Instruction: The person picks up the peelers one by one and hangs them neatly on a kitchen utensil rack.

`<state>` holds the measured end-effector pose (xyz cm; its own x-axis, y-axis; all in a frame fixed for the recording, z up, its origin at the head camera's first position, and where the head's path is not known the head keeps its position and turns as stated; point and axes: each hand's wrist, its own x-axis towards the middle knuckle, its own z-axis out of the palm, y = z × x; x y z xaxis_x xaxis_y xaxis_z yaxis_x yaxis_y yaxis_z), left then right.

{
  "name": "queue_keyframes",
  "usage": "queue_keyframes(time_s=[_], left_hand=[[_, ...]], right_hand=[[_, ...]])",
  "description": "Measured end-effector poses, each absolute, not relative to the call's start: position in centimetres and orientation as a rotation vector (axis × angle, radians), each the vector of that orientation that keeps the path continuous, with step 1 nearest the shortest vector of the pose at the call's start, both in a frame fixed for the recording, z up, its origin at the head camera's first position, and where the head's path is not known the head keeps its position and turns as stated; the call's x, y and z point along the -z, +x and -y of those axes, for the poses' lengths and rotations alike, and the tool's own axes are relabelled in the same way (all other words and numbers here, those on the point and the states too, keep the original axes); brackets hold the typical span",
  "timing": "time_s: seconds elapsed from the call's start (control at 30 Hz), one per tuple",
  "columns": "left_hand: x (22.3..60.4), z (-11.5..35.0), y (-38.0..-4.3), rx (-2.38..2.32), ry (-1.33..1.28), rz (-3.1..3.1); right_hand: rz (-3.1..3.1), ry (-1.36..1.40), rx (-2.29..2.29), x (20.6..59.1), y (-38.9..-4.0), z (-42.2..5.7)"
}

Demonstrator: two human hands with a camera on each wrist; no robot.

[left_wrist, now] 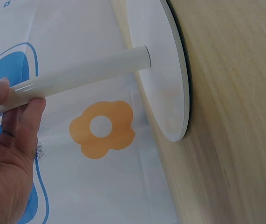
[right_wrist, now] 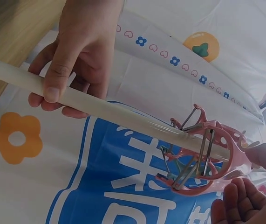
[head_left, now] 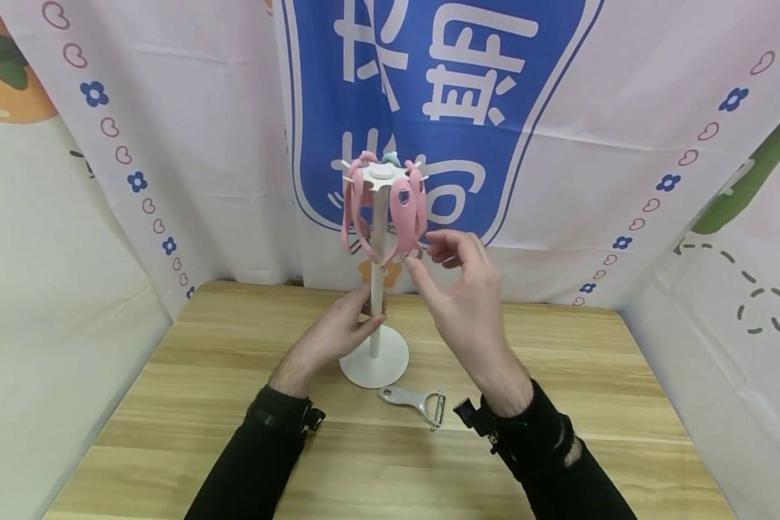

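A white stand with an upright pole (head_left: 378, 289) and round base (head_left: 390, 370) stands on the table. My left hand (head_left: 338, 326) grips the pole between thumb and fingers, below its middle; the left wrist view shows the fingers wrapped round the pole (left_wrist: 81, 72). Several pink peelers (head_left: 404, 220) hang from the stand's top, and a teal peeler (right_wrist: 183, 167) shows among them, partly hidden. Beside the hanging peelers, my right hand (head_left: 471, 303) has its thumb and forefinger spread apart with a gap between, fingers loosely bent, thumb tip close to a pink peeler's lower end.
A grey-white peeler (head_left: 408, 399) lies on the wooden table (head_left: 221, 404) in front of the base. Behind the table hangs a printed cloth (head_left: 234, 144) with a blue panel, close to the stand.
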<state>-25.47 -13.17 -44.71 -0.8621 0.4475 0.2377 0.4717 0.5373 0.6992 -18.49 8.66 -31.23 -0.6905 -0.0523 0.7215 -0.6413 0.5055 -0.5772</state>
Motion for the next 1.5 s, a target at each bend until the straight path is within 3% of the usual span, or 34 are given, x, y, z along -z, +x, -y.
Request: queue_keyframes(time_s=[1.5], left_hand=[[44.8, 13.1, -25.3, 1.23, -0.782, 2.741]], right_hand=[[2.632, 0.684, -0.852, 39.5, -17.3, -11.5]])
